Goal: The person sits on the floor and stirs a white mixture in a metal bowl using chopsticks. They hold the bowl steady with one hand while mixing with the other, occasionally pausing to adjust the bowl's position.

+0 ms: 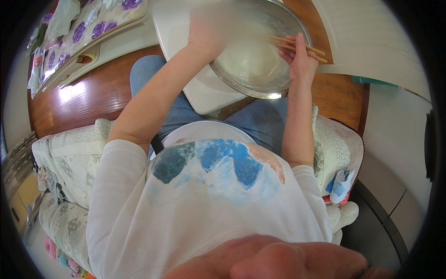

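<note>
A wide metal bowl (268,94) sits in front of me, holding a pale, whitish mixture (253,63) with powdery streaks on the wall. At the bowl's right side, my right hand (301,58) is closed round a pair of wooden chopsticks (317,53). Their far ends reach over the bowl and fade into a blurred patch. My left hand (204,30) is over the bowl's left side, and that same blur hides its fingers. Whether it holds anything cannot be made out.
Under the bowl is a white stool or small table (204,97) with a rounded corner. To the left stands a table with a purple-flowered cover (97,30) and plastic bags. I sit on a pale patterned sofa (69,153) above a brown wooden floor (83,102).
</note>
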The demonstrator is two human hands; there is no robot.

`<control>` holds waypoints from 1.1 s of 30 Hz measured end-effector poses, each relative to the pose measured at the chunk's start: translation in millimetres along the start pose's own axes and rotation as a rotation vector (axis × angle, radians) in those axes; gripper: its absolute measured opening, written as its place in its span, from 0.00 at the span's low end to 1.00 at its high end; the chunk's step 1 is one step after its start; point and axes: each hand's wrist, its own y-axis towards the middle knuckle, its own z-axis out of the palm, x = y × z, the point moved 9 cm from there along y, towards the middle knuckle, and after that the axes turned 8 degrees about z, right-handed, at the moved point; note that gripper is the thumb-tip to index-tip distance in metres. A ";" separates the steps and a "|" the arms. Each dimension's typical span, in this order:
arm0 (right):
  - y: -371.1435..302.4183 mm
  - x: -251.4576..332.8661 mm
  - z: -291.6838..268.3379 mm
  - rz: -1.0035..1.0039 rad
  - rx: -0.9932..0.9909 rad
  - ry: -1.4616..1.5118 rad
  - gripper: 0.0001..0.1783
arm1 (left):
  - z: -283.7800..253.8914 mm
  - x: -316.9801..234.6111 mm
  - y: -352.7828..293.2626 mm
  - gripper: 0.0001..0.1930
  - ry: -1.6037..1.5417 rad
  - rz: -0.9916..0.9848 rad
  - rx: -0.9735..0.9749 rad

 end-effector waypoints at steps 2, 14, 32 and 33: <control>-0.5 0.3 0.1 0.006 0.001 -0.005 0.17 | 0.1 -0.8 1.1 0.07 -0.015 0.004 -0.008; -4.6 2.6 1.2 0.020 0.002 -0.011 0.18 | 2.1 -6.3 4.9 0.08 0.025 0.041 0.065; -2.5 1.6 -3.2 0.001 -0.029 0.025 0.18 | 6.1 16.3 -6.6 0.06 -0.034 -0.099 -0.045; -2.7 1.6 -3.2 0.002 -0.030 0.025 0.17 | 3.4 19.6 -10.2 0.06 -0.072 -0.098 -0.114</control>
